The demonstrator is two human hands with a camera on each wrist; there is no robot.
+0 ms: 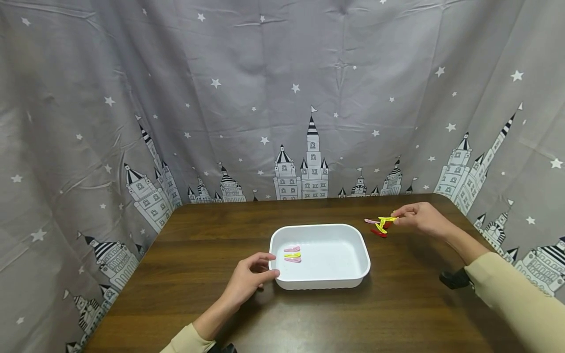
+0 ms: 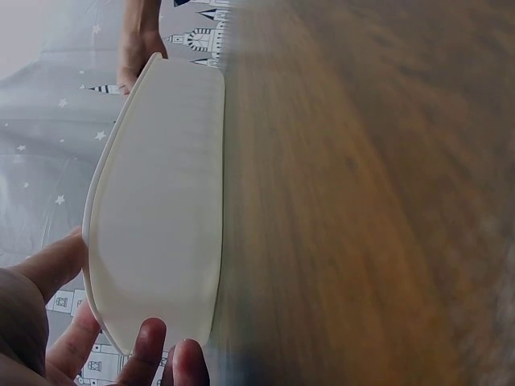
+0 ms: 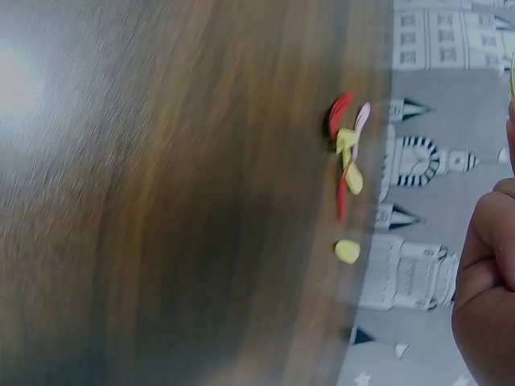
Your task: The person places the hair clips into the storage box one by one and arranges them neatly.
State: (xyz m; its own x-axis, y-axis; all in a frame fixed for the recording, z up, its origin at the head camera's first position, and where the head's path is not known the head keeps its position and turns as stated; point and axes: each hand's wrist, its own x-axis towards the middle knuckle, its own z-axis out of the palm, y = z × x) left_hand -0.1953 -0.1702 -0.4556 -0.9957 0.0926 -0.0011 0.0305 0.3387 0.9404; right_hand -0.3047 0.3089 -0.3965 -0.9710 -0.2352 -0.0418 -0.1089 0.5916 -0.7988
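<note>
My left hand grips the left end of a white plastic tray, thumb at the rim and fingers along the outer wall. Inside the tray, near its left end, lie a yellow snap hair clip and two pink hair clips, lined up in a column. Over to the right, my right hand pinches a yellow hair clip between thumb and fingertips, just above a loose pile. That pile has a red clip, a lilac clip and more yellow and red ones.
The brown wooden table bears the tray and the pile. A grey curtain with printed castles and stars hangs behind the table and along both sides. In the right wrist view a separate yellow piece lies near the table's edge.
</note>
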